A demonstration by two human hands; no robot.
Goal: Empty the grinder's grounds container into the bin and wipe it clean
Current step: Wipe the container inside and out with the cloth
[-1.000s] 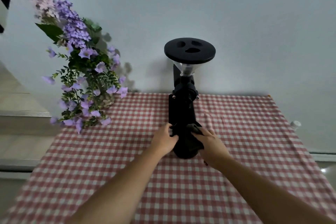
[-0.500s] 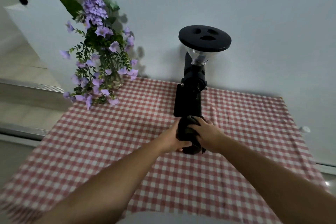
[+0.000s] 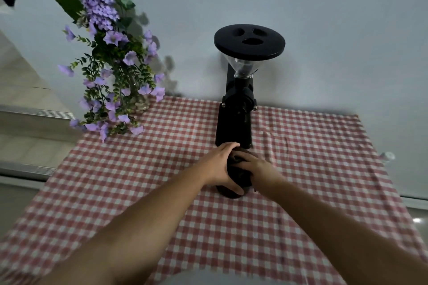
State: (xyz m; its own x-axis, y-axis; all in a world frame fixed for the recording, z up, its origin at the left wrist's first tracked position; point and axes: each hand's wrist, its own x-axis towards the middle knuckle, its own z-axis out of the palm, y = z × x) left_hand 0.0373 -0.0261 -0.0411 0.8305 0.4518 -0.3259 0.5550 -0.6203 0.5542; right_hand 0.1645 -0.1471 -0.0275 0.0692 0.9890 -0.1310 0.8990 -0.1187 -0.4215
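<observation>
Left hand point(image 3: 220, 164) and right hand point(image 3: 259, 166) both grip the dark grounds container point(image 3: 236, 176) before the unlabelled black grinder point(image 3: 238, 109).

Two bare forearms, no sleeves in view (edges blurred), hands point(image 3: 236, 169) apparently ringless

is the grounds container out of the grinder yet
Out: the grounds container sits on the tablecloth before the grinder, between both hands.
</observation>
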